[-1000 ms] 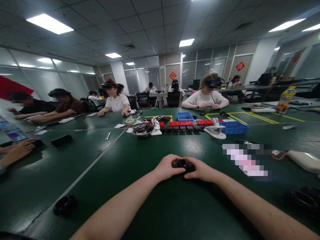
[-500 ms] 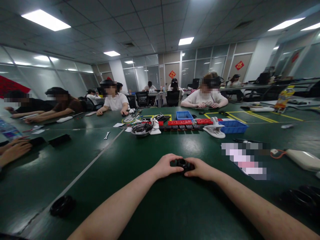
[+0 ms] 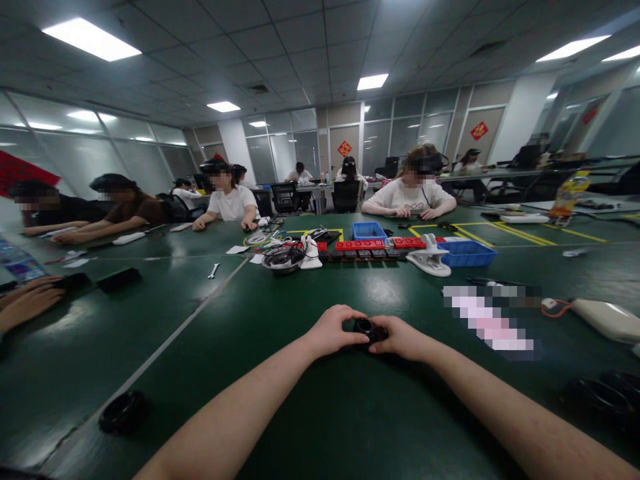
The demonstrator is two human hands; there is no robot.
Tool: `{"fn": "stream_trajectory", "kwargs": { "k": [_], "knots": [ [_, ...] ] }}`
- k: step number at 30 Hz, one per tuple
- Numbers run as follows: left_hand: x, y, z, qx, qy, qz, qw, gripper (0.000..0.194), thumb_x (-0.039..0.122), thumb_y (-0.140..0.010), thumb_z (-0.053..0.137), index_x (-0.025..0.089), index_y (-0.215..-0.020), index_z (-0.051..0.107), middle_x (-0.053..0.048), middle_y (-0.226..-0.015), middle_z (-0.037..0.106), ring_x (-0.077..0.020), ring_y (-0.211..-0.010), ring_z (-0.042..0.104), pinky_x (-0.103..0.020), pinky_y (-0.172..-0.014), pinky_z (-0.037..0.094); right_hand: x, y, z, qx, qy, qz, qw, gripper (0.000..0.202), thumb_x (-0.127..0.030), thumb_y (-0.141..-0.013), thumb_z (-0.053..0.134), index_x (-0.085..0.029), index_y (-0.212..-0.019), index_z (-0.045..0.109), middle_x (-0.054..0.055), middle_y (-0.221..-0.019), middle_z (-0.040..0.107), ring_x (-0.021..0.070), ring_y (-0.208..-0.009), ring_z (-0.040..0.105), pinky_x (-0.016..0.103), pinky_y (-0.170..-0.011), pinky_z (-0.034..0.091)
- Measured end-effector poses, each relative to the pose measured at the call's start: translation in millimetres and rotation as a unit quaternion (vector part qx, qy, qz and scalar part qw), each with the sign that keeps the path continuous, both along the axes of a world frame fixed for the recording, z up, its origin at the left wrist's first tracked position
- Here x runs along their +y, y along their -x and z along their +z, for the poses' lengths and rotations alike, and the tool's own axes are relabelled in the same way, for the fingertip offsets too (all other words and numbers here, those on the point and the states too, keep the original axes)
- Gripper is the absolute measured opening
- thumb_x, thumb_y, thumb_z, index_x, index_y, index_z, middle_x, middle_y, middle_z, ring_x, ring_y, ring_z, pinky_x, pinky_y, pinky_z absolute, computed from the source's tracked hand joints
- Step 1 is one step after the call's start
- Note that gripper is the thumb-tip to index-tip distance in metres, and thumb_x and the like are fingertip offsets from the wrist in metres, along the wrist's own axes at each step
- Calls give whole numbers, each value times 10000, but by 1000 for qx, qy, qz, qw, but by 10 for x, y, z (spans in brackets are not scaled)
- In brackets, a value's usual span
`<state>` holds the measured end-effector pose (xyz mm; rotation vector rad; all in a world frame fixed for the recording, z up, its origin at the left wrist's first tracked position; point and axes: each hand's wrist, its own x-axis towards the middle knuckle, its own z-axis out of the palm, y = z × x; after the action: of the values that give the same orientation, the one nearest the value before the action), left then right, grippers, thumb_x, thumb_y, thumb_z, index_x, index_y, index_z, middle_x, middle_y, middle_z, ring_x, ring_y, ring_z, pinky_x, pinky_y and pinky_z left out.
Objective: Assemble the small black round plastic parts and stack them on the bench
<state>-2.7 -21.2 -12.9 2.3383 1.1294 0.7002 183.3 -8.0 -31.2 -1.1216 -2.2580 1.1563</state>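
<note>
Both my hands meet around a small black ring-shaped part (image 3: 366, 327) on the green table (image 3: 280, 413). My left hand (image 3: 334, 331) grips its left side between thumb and fingers. From the right, my right hand (image 3: 399, 338) closes on the same part with thumb and fingertips. A round opening shows in its top; its lower side is mostly hidden by my fingers. A similar black ring (image 3: 123, 412) lies at the lower left, beyond my left forearm. More black rings (image 3: 600, 398) sit at the right edge, past my right forearm.
Ahead are red power strips (image 3: 359, 245), a white clamp (image 3: 430, 257), a blue tray (image 3: 467, 253) and a tangle of cables (image 3: 283, 257). A small wrench (image 3: 214, 271) lies left. A co-worker's hands (image 3: 30, 300) are at the left edge; other people sit across the table.
My hands and the black part stay almost in place. Across the table, a co-worker's hands have shifted slightly.
</note>
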Motion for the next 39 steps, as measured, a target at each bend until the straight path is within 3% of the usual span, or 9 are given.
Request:
{"fn": "stream_trajectory", "kwargs": {
  "k": [5,9,16,19,23,26,31,34,39],
  "knots": [
    [-23,-23,12,12,14,25,1000,395,389,-628,627,226,-984,573,-13,-868,554,-163,-795,504,-249,-676,392,-6,7,15,12,18,-21,1000,296,-215,-566,639,-139,-844,570,-18,-664,548,128,-604,486,229,-548,367],
    [-88,-96,-34,12,9,109,994,388,417,-595,640,204,-914,580,-20,-838,544,-175,-776,504,-261,-645,391,-4,42,-39,13,15,-71,997,273,-212,-524,662,-141,-765,552,-25,-643,536,126,-608,489,216,-536,358],
    [-169,-220,-119,-1,-29,216,976,375,414,-593,647,177,-863,542,-34,-861,538,-199,-851,493,-303,-723,385,-107,220,-182,-94,-134,-235,958,272,-331,-544,641,-173,-656,450,-13,-631,511,126,-570,473,202,-457,280],
    [-163,-234,-137,-5,-44,229,972,366,426,-597,642,174,-840,534,-30,-839,539,-191,-828,495,-302,-717,385,-154,284,-170,-143,-178,-260,938,252,-359,-595,602,-172,-689,460,21,-689,527,132,-576,477,212,-451,257],
    [-145,-213,-136,-5,-49,214,975,359,417,-598,642,178,-846,541,-30,-839,545,-190,-828,496,-301,-720,384,-123,268,-146,-152,-177,-223,946,301,-392,-587,619,-154,-726,497,54,-735,542,162,-628,502,237,-500,307],
    [-112,-161,-100,4,-36,185,982,356,403,-596,642,184,-864,556,-30,-848,549,-193,-834,497,-298,-716,384,-67,178,-116,-79,-152,-162,972,437,-376,-542,666,-144,-880,515,64,-840,556,192,-744,521,269,-604,374],
    [2,-15,5,-12,72,51,996,387,358,-592,654,189,-932,574,-26,-904,555,-164,-798,510,-252,-670,397,-32,20,20,31,-16,-50,998,682,-253,-553,674,-156,-1166,394,80,-1069,515,198,-877,510,306,-734,401],
    [68,52,39,-18,128,-32,991,421,314,-591,666,196,-983,570,-19,-915,564,-147,-768,511,-234,-651,394,-44,0,72,62,61,24,996,587,-208,-591,641,-174,-1139,434,42,-1010,556,178,-843,526,287,-722,411],
    [101,75,37,-9,128,-50,990,432,316,-581,671,201,-986,576,-19,-900,557,-141,-750,492,-229,-633,384,-48,35,30,39,82,37,995,393,-205,-595,635,-151,-972,539,12,-834,602,168,-739,546,267,-651,417]
  ]
}}
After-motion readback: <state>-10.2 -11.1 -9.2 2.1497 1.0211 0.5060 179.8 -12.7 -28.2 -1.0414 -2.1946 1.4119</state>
